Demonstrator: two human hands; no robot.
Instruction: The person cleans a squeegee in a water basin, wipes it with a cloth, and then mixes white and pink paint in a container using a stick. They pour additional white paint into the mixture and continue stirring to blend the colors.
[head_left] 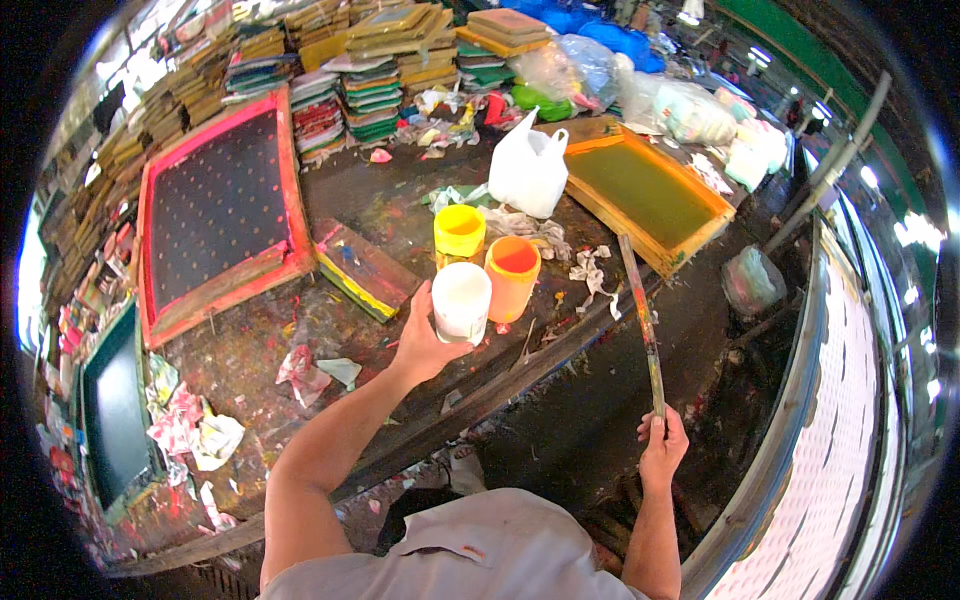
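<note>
My left hand [425, 345] is wrapped round a white plastic tub [462, 305] near the table's front edge. Right behind that tub stand a yellow tub [460, 236] and an orange tub [513, 285], both with open tops. Out to the right, away from the table, my right hand [663, 445] grips the lower end of a long, paint-stained wooden stick [645, 325], which points up and away from me. The fingers of my left hand are partly hidden behind the white tub.
A pink-edged screen frame [153, 255] stands at the left, with a small wooden block [365, 270] beside it. A yellow-framed screen [650, 190] and a white plastic bag [528, 165] lie farther back. Crumpled rags [190, 425] litter the table's left. A long pale printing table [800, 480] runs along the right.
</note>
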